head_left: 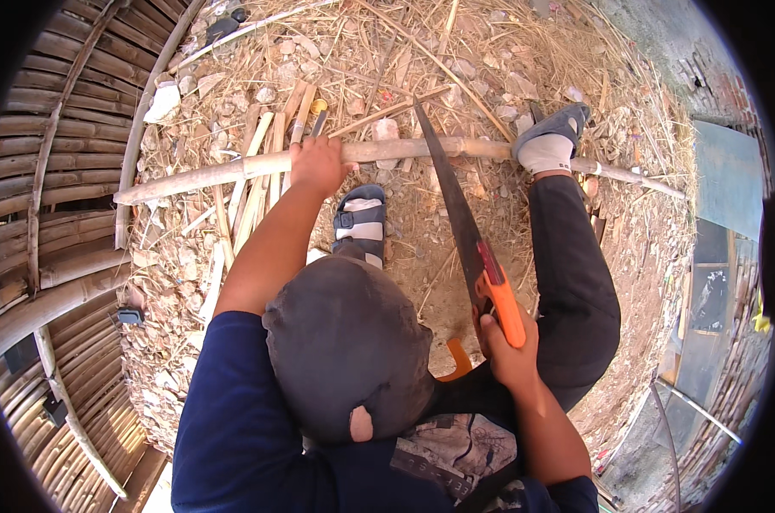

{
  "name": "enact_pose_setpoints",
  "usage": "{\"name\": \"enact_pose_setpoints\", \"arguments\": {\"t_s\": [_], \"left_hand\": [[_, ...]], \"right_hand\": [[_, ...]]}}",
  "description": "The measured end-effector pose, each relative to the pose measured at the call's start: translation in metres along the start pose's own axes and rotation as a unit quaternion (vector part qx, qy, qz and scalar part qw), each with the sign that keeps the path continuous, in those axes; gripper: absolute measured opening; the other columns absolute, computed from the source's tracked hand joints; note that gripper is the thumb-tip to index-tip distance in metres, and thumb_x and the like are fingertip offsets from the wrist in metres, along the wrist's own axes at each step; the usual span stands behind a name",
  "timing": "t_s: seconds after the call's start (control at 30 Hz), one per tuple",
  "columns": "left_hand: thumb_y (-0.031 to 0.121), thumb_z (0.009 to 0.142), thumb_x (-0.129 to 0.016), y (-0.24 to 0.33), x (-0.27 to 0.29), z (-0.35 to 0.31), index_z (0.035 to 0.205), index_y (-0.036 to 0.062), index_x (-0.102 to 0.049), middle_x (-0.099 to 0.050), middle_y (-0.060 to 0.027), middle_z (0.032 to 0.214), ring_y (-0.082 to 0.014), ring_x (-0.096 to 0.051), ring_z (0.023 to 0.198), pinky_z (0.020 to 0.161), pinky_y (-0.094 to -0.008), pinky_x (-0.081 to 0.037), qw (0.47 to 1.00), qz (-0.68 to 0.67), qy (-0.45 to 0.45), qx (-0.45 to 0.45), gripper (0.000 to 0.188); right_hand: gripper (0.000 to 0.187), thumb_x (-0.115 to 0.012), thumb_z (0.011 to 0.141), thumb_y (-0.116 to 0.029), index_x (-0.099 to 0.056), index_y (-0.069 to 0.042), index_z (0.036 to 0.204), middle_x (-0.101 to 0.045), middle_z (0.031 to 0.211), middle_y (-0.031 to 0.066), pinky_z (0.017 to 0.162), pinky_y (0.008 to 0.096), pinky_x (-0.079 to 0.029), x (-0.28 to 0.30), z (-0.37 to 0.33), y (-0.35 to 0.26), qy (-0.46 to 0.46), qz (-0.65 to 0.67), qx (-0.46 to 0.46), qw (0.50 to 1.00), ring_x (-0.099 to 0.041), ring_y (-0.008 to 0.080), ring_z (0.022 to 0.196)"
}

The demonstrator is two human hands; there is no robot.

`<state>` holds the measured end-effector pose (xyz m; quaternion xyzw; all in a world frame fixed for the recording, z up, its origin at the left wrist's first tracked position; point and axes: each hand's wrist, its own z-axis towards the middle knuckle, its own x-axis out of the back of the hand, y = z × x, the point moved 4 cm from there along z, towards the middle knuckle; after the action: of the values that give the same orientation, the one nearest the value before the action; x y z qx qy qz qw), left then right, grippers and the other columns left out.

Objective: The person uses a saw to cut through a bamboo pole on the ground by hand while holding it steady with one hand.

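A long, slightly bowed bamboo pole (405,150) lies across the ground ahead of me. My left hand (321,167) grips it left of its middle, fingers curled over it. In my right hand (509,344) is a handsaw (452,192), held by its orange handle. Its dark blade slants up and left, and its tip reaches past the pole in the picture; whether the blade touches the pole, I cannot tell. My right foot, in a dark sandal (552,132) over a pale sock, rests on the pole's right part. The other sandal (359,224) is on the near side.
Split bamboo strips (252,205) lie under the pole at the left, among stones and straw. A slatted bamboo wall (71,145) stands left; a blue-grey panel (728,178) leans at right. A curved orange piece (458,357) shows near my right hand; its kind is unclear.
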<state>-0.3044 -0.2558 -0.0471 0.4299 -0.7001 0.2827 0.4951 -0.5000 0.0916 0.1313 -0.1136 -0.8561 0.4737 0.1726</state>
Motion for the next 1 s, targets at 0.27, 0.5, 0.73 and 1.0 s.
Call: {"name": "enact_pose_setpoints", "arguments": {"t_s": [0.27,0.5,0.73,1.0], "left_hand": [[0.056,0.099,-0.062,0.000,0.009,0.002,0.134,0.0112,-0.060,-0.061,-0.0099,0.136,-0.0289,-0.052,0.134,0.112,-0.0511,-0.033,1.000,-0.016,-0.012,-0.004,0.057],[0.057,0.099,-0.062,0.000,0.005,0.000,0.135,0.0105,-0.058,-0.062,-0.0105,0.135,-0.0289,-0.052,0.134,0.112,-0.0530,-0.035,1.000,-0.017,-0.006,-0.001,0.059],[0.057,0.099,-0.062,0.002,0.007,0.002,0.136,0.0097,-0.058,-0.062,-0.0108,0.134,-0.0288,-0.051,0.134,0.113,-0.0544,-0.034,1.000,-0.020,-0.015,-0.004,0.060],[0.057,0.099,-0.060,0.002,0.005,-0.003,0.136,0.0090,-0.057,-0.060,-0.0113,0.136,-0.0290,-0.051,0.135,0.113,-0.0546,-0.034,1.000,-0.011,-0.024,0.002,0.060]], "right_hand": [[0.018,-0.061,0.099,-0.007,-0.062,0.003,0.113,-0.059,0.081,0.0000,0.065,0.0260,-0.049,0.034,-0.046,-0.027,-0.008,-0.017,-0.027,0.999,-0.055,0.0068,0.064],[0.015,-0.063,0.096,-0.008,-0.065,0.001,0.107,-0.058,0.078,-0.0023,0.063,0.0261,-0.046,-0.007,0.052,-0.007,-0.014,-0.046,-0.012,0.999,-0.051,0.0054,0.061],[0.019,-0.061,0.095,-0.007,-0.062,0.004,0.110,-0.057,0.075,-0.0013,0.060,0.0246,-0.045,0.038,-0.030,-0.024,-0.023,0.021,-0.015,0.999,-0.050,0.0049,0.061],[0.015,-0.061,0.097,-0.007,-0.064,0.003,0.107,-0.057,0.075,-0.0013,0.056,0.0237,-0.043,0.008,0.075,-0.017,0.008,0.005,-0.054,0.998,-0.051,0.0054,0.060]]}}
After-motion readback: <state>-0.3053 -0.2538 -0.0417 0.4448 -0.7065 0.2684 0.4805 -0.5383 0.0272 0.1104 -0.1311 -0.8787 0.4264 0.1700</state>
